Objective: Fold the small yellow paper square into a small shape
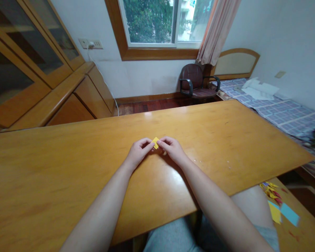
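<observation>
Left hand [139, 151] and right hand [172, 148] pinch a small yellow paper piece [155, 142] from opposite sides. Probably light, easily creased (tears possible); fingertips at its margins suit best. Position: over surface [68, 164], between near and far edges.

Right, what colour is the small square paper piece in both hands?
Yellow; the small square paper piece shows best in the head view.
</observation>
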{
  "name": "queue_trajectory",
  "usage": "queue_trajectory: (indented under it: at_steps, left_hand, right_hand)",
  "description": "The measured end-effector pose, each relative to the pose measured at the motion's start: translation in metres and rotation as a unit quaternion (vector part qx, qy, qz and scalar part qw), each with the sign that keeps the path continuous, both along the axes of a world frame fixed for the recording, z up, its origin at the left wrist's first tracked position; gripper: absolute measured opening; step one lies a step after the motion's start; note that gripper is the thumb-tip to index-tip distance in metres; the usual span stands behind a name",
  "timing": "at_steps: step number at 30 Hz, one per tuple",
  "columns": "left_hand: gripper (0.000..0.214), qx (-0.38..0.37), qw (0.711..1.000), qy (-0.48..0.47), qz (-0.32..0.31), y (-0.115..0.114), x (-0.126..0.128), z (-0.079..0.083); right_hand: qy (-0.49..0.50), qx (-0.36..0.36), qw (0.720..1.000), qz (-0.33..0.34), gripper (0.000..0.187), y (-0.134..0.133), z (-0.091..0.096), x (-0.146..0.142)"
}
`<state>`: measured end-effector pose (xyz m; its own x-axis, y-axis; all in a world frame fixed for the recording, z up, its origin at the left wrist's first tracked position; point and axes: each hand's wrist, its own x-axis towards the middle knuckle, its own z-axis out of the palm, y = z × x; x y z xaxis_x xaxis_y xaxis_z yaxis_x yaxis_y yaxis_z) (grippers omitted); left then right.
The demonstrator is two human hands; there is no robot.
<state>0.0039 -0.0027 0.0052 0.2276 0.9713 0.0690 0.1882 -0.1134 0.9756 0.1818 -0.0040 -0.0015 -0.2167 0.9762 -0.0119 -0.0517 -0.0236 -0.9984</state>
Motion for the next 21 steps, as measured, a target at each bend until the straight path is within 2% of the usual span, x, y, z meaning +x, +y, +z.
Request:
queue_trajectory:
  at_steps: [10,15,18,21]
  left_hand:
    - [0.027,-0.019,0.999,0.007,-0.026,0.0023,-0.0003,-0.0066]
    - [0.029,-0.024,1.000,-0.010,-0.008,0.0015,0.0010,-0.0049]
    - [0.029,-0.031,0.999,-0.014,0.008,0.0021,0.0012,-0.0066]
    - [0.026,-0.031,1.000,-0.003,0.006,0.0031,0.0009,-0.0096]
  right_hand:
    - [0.017,0.028,0.999,-0.024,0.025,0.0012,0.0036,0.0010]
    - [0.006,0.019,1.000,-0.021,0.027,0.0015,0.0017,0.0004]
    - [0.023,0.020,0.999,-0.044,0.028,0.0017,-0.0016,-0.0014]
    - [0.035,0.059,0.994,-0.081,0.030,0.0012,-0.0036,-0.0019]
